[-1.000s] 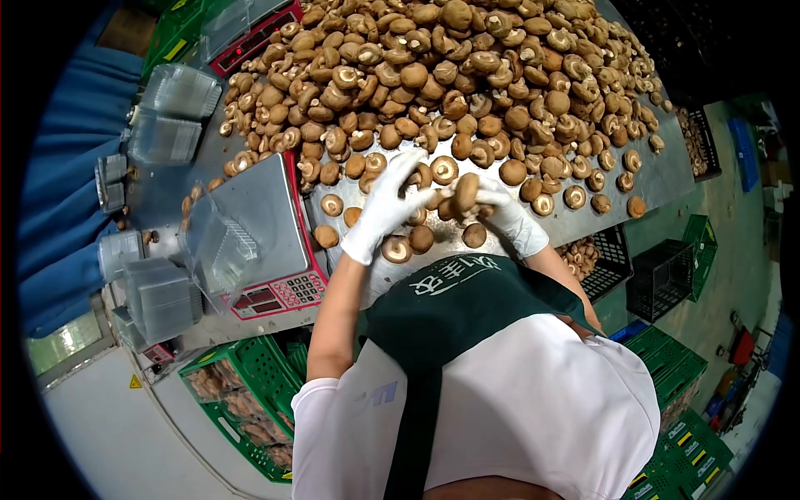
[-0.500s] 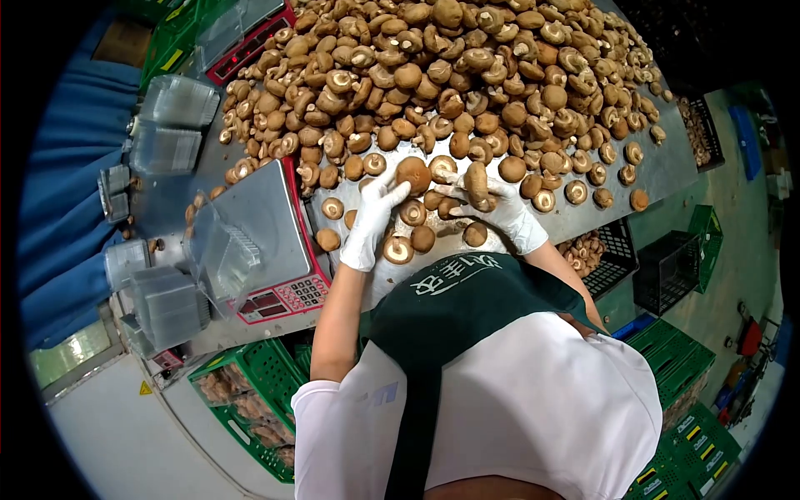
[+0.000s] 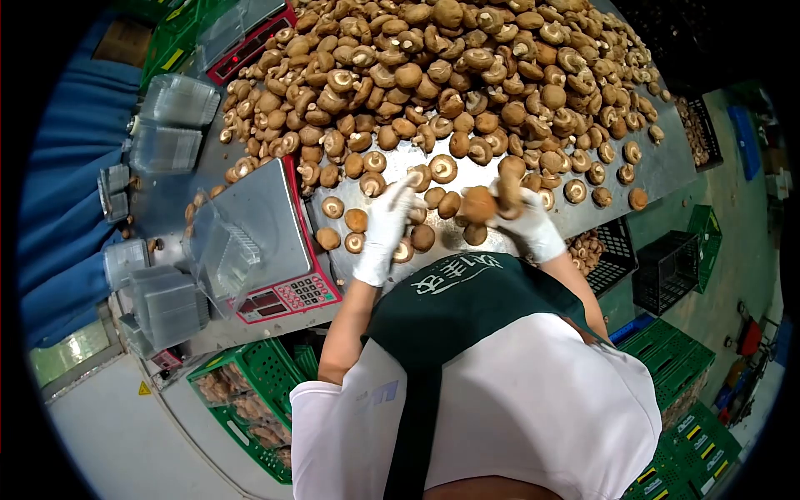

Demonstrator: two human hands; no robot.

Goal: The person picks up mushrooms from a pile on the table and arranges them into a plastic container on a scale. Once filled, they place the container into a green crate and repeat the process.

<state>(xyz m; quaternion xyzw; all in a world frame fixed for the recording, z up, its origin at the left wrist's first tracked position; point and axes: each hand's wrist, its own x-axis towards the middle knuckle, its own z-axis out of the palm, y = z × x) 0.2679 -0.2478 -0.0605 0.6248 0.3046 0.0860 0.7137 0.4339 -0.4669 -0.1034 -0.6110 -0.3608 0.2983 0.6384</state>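
Note:
My left hand (image 3: 387, 227), in a white glove, is over loose shiitake mushrooms on the metal table; its fingers are stretched out and hold nothing that I can see. Close by its fingertips lie a shiitake (image 3: 420, 177) and another showing its pale gills (image 3: 443, 168). Gloved likewise, my right hand (image 3: 532, 227) grips shiitake mushrooms, somewhat smeared by motion: a round brown cap (image 3: 479, 204) at its fingers and a tilted one (image 3: 509, 197) beside it. Part of its fingers is hidden behind them. Under my hands a few more caps (image 3: 423, 238) lie scattered.
A large heap of shiitake (image 3: 450, 62) covers the far side of the table. At the left stands a red scale (image 3: 283, 233) with a clear plastic tray (image 3: 223, 254) on it. Stacked clear trays (image 3: 167, 308) sit beyond. Black crates (image 3: 667, 267) and green crates (image 3: 250, 400) stand around the table.
My left hand has come away from the large cap it held and shifted slightly down. My right hand has moved right, now with a round cap beside the tilted one.

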